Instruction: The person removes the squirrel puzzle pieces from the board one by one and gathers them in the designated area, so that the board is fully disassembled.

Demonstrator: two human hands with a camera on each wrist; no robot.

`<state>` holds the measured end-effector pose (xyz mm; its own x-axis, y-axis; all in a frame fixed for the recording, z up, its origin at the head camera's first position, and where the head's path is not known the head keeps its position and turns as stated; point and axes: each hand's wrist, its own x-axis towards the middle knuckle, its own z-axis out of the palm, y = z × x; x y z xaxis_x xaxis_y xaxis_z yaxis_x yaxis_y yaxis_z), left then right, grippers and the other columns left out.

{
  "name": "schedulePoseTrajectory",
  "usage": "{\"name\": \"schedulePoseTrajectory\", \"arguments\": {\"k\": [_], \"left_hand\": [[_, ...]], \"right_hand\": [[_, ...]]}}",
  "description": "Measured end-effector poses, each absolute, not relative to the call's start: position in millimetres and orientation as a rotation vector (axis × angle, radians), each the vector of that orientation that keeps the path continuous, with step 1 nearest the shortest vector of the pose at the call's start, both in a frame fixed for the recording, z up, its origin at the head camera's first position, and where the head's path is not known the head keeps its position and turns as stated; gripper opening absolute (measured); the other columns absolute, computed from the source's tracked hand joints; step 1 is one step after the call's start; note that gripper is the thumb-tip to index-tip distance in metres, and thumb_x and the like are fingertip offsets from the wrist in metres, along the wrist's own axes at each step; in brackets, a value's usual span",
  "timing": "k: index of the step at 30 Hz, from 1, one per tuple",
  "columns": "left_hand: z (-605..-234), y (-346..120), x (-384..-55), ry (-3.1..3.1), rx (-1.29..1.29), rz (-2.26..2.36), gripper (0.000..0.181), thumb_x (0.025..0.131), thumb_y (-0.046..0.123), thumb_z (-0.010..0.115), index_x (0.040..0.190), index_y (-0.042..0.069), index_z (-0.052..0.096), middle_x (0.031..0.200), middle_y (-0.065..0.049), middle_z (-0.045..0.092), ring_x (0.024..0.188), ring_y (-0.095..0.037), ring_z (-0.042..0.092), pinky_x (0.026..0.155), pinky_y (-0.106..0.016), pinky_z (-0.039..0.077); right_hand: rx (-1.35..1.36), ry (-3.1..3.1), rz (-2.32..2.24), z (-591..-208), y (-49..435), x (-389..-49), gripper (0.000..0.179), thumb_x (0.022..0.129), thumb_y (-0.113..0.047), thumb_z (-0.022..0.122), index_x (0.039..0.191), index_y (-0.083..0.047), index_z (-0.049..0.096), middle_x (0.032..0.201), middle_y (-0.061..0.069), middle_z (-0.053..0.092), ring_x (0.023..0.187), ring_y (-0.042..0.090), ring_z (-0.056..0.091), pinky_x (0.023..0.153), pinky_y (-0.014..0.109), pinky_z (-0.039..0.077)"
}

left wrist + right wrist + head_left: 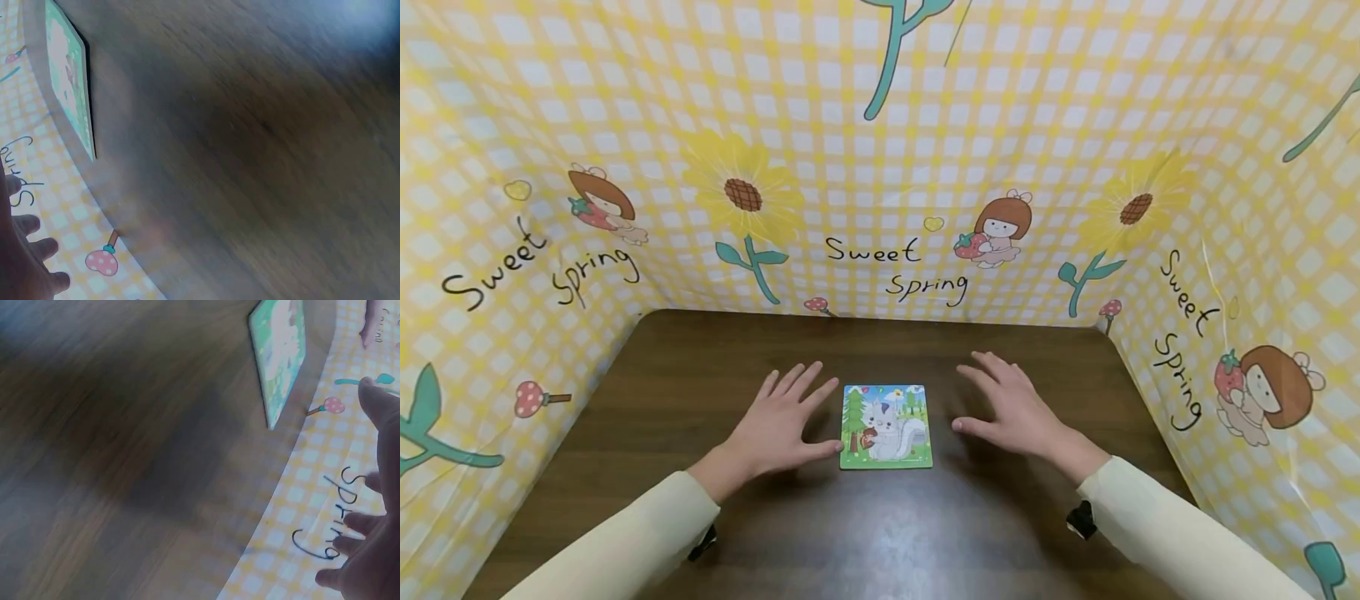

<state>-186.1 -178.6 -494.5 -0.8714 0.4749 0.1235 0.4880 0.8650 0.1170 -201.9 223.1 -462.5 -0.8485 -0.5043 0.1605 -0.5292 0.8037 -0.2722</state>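
A square picture puzzle board lies flat on the dark wooden table, printed with a grey squirrel, trees and grass. Left of it my left hand is spread with straight fingers, the thumb tip close to the board's left edge; whether it touches cannot be told. On the other side my right hand hovers with fingers spread, apart from the board. Neither hand holds anything. The left wrist view shows the board edge-on beyond the fingers; the right wrist view has the board near the top.
A yellow checked cloth with flowers, girls and lettering stands as a wall behind the table and along both sides. Dark wrist straps show at the sleeves. Light glares off the table's front part.
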Motion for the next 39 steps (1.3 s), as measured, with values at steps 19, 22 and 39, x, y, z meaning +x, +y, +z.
{"name": "schedulePoseTrajectory", "arguments": {"k": [19, 22, 39], "left_hand": [[-507.1, -145.3, -214.3, -3.118, -0.732, -0.591, 0.083, 0.090, 0.066, 0.064, 0.154, 0.016, 0.047, 0.153, -0.009, 0.049, 0.140, -0.034, 0.046, 0.111, -0.063, 0.037], [-508.3, -143.4, -218.9, -3.147, -0.736, -0.605, 0.082, 0.091, 0.065, 0.064, 0.154, 0.016, 0.047, 0.154, -0.010, 0.048, 0.141, -0.034, 0.045, 0.112, -0.064, 0.036], [-511.1, -134.3, -235.3, -3.219, -0.712, -0.687, 0.066, 0.094, 0.044, 0.070, 0.146, 0.007, 0.056, 0.139, -0.013, 0.058, 0.126, -0.032, 0.056, 0.104, -0.056, 0.047]], "right_hand": [[1.131, -3.017, 0.538, -507.5, 151.9, -198.7, 0.071, 0.091, -0.059, 0.069, 0.150, -0.021, 0.054, 0.158, 0.012, 0.045, 0.145, 0.031, 0.042, 0.114, 0.055, 0.039], [1.150, -3.028, 0.544, -514.8, 143.7, -196.3, 0.070, 0.091, -0.058, 0.071, 0.149, -0.023, 0.054, 0.159, 0.010, 0.044, 0.146, 0.029, 0.041, 0.115, 0.053, 0.039], [1.257, -2.992, 0.359, -534.9, 130.0, -194.7, 0.064, 0.092, -0.062, 0.067, 0.147, -0.032, 0.057, 0.158, 0.007, 0.045, 0.146, 0.028, 0.041, 0.115, 0.048, 0.040]]}}
